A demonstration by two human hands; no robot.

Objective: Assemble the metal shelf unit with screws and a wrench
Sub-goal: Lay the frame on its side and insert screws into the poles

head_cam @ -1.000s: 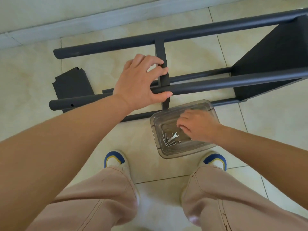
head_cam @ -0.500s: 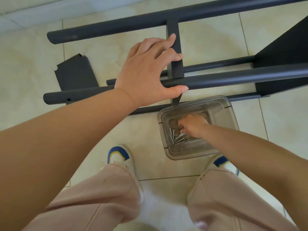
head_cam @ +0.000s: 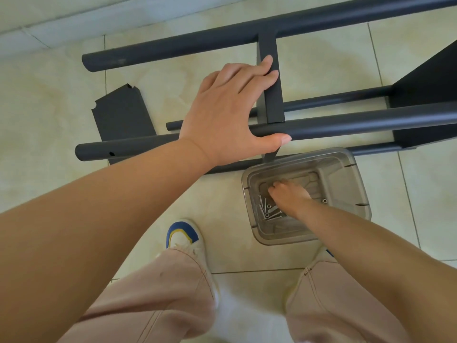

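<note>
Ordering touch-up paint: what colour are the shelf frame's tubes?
Matte dark charcoal grey, almost black, on the frame tubes; the head view shows it clearly.

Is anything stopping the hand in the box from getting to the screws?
Nothing visible does. The right hand is already down inside the clear box, fingers at the bottom, with the screws lying loose right beside it. The box has no lid on.
</note>
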